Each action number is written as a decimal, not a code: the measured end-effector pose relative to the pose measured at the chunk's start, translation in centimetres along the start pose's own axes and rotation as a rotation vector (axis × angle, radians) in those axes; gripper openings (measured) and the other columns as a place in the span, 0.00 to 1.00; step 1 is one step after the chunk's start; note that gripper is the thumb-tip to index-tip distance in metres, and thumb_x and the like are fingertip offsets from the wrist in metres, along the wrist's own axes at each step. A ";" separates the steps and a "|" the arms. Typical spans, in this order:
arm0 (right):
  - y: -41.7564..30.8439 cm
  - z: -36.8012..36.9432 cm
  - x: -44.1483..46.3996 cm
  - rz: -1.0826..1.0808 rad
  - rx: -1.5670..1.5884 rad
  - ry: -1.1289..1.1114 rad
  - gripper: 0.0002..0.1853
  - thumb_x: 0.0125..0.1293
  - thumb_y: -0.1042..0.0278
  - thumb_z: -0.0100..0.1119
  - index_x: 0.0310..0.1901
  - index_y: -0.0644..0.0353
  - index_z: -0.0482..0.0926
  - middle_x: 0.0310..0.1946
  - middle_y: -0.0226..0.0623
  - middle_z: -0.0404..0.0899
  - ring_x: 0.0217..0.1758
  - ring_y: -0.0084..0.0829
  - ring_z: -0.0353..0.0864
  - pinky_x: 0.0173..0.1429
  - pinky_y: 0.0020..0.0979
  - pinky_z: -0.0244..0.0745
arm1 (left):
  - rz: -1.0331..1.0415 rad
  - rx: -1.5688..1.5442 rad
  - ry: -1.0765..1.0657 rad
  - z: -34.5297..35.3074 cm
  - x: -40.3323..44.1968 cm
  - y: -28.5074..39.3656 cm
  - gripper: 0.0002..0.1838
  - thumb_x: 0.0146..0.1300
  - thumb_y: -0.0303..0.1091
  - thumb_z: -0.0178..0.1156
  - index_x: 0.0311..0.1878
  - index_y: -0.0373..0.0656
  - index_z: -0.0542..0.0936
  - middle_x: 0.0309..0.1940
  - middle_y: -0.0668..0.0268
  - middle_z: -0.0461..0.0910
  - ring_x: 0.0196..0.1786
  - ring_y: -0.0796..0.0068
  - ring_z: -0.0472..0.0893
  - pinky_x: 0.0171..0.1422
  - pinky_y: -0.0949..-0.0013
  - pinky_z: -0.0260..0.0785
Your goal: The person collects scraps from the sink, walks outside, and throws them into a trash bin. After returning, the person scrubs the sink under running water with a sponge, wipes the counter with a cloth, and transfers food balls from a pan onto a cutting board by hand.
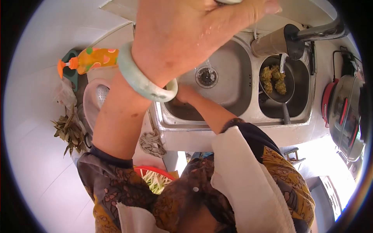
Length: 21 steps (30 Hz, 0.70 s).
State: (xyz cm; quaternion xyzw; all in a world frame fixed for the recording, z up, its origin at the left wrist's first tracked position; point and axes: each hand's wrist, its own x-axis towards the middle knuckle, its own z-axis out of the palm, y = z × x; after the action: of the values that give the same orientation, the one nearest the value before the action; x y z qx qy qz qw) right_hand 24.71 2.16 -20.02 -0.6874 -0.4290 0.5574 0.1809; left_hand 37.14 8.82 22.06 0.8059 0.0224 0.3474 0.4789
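My left hand (182, 35) is raised close to the camera, with a pale jade-like bangle (142, 79) round its wrist. Its thumb stretches right, and the fingers run out of view at the top. A sliver of a whitish object (228, 1) shows between thumb and palm, too little to name. Lower down, my right hand (185, 94) reaches into the left side of the large sink basin (233, 73). The bangle and left wrist cover part of it, so its fingers are hidden. Some water glints at the drain (206, 77).
In the smaller basin, a long-handled pan (286, 112) holds dark greenish clumps (274, 79). A faucet (320, 33) reaches in from the right. An orange pump bottle (97, 61), a pink basin (90, 99), a grey rag (152, 143) and a red bowl (165, 173) of pale strips lie leftward.
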 end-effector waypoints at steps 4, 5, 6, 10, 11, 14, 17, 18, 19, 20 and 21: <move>2.5 -2.5 -1.7 0.075 -0.362 0.415 0.24 0.68 0.60 0.49 0.60 0.67 0.70 0.58 0.54 0.73 0.61 0.49 0.74 0.63 0.44 0.69 | -0.011 -0.134 -0.058 -0.9 -0.4 -2.2 0.13 0.61 0.34 0.70 0.35 0.32 0.80 0.20 0.67 0.80 0.22 0.87 0.74 0.24 0.79 0.64; 3.1 -5.4 -0.9 0.062 -0.769 0.381 0.23 0.65 0.60 0.53 0.58 0.66 0.72 0.53 0.54 0.76 0.58 0.49 0.76 0.62 0.43 0.69 | -0.015 -0.116 -0.063 -1.2 -0.3 -1.9 0.14 0.61 0.34 0.70 0.34 0.32 0.80 0.20 0.67 0.79 0.22 0.87 0.73 0.24 0.79 0.64; 4.8 -7.4 0.7 -0.041 -0.258 0.671 0.21 0.66 0.61 0.53 0.56 0.66 0.73 0.52 0.53 0.76 0.56 0.48 0.76 0.61 0.43 0.70 | -0.010 -0.090 -0.065 -1.3 -0.3 -1.9 0.14 0.61 0.35 0.70 0.34 0.32 0.79 0.19 0.67 0.79 0.21 0.86 0.73 0.23 0.79 0.63; -0.4 -11.7 0.4 0.027 0.347 0.918 0.14 0.65 0.67 0.53 0.51 0.62 0.74 0.51 0.53 0.75 0.54 0.49 0.77 0.58 0.46 0.71 | 0.029 -0.057 -0.071 -1.4 -0.4 -1.6 0.15 0.61 0.36 0.70 0.31 0.33 0.78 0.17 0.67 0.78 0.20 0.85 0.73 0.22 0.78 0.63; -1.7 -11.3 1.1 0.075 0.307 0.897 0.12 0.65 0.69 0.54 0.49 0.61 0.74 0.52 0.53 0.75 0.54 0.49 0.77 0.57 0.47 0.72 | 0.039 -0.054 -0.076 -1.3 -0.3 -1.6 0.15 0.61 0.36 0.70 0.31 0.33 0.78 0.17 0.66 0.77 0.19 0.85 0.72 0.22 0.77 0.63; -4.5 -8.0 0.8 0.043 0.040 0.512 0.11 0.63 0.73 0.53 0.47 0.59 0.76 0.53 0.50 0.76 0.58 0.50 0.76 0.58 0.46 0.72 | 0.064 -0.023 -0.072 -0.9 0.0 -1.3 0.16 0.61 0.37 0.70 0.29 0.34 0.76 0.16 0.66 0.76 0.18 0.84 0.72 0.21 0.77 0.62; -5.4 -8.9 -4.2 -0.098 -0.004 0.060 0.09 0.63 0.74 0.52 0.45 0.59 0.77 0.51 0.48 0.79 0.60 0.49 0.76 0.61 0.44 0.72 | 0.076 0.010 -0.057 -1.0 -0.1 -0.9 0.17 0.61 0.38 0.69 0.28 0.34 0.75 0.14 0.66 0.75 0.17 0.83 0.71 0.20 0.76 0.61; -2.1 -5.3 -3.7 -0.192 -0.012 0.109 0.09 0.63 0.73 0.53 0.44 0.59 0.77 0.50 0.48 0.79 0.58 0.49 0.77 0.59 0.44 0.72 | 0.081 0.019 -0.057 -1.1 -0.1 -0.5 0.18 0.61 0.38 0.69 0.27 0.34 0.75 0.14 0.66 0.75 0.17 0.82 0.71 0.20 0.76 0.61; -0.1 -3.2 -2.9 -0.237 0.016 0.173 0.09 0.63 0.73 0.53 0.44 0.59 0.77 0.49 0.49 0.80 0.57 0.50 0.77 0.58 0.44 0.72 | 0.095 0.027 -0.053 -1.5 -0.1 -0.2 0.18 0.61 0.39 0.69 0.26 0.34 0.75 0.13 0.66 0.74 0.16 0.82 0.71 0.20 0.75 0.61; 1.9 -1.1 -2.1 -0.284 0.040 0.237 0.09 0.63 0.72 0.54 0.44 0.59 0.77 0.48 0.50 0.80 0.55 0.51 0.78 0.57 0.43 0.72 | 0.105 0.036 -0.050 -1.6 -0.2 0.0 0.19 0.61 0.39 0.69 0.26 0.35 0.74 0.13 0.65 0.74 0.16 0.82 0.71 0.20 0.75 0.61; 2.5 -0.8 -1.9 -0.272 0.104 0.317 0.09 0.62 0.71 0.54 0.44 0.60 0.76 0.48 0.50 0.80 0.54 0.51 0.78 0.57 0.43 0.73 | 0.109 0.049 -0.051 -1.4 -0.1 0.1 0.19 0.61 0.39 0.69 0.25 0.35 0.74 0.12 0.65 0.74 0.15 0.82 0.70 0.19 0.75 0.61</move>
State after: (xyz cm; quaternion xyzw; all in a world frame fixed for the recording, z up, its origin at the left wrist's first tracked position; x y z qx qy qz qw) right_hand 26.37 -0.59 -20.40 -0.6920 -0.4547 0.4341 0.3548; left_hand 36.25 9.75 22.50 0.8260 -0.0253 0.3518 0.4397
